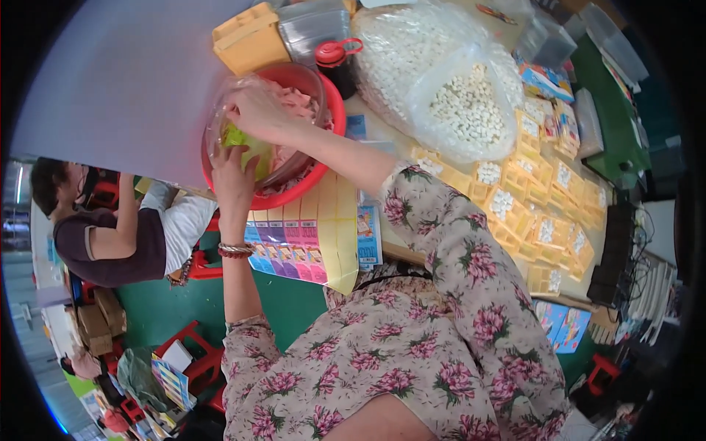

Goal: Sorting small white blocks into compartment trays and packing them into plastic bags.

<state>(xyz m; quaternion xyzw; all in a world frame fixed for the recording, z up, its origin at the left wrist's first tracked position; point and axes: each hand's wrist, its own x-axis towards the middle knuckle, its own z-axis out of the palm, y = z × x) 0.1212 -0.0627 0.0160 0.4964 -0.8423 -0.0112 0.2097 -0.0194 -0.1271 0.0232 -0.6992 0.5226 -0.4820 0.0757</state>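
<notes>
Handwork over the clear bowl (321,92), nested in the red basin (340,121), seems in hand: left hand (234,175) at a yellow-green piece (254,149) inside, right hand (259,114) curled above. Cannot tell whether either grips. Next move likely calls for careful fingertips among pink pieces (296,103).

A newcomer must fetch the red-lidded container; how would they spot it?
Find the big clear bag of white pieces. Between it and the red basin stands a dark container. Its looped red lid sets it apart from the clear plastic box nearby.
</notes>
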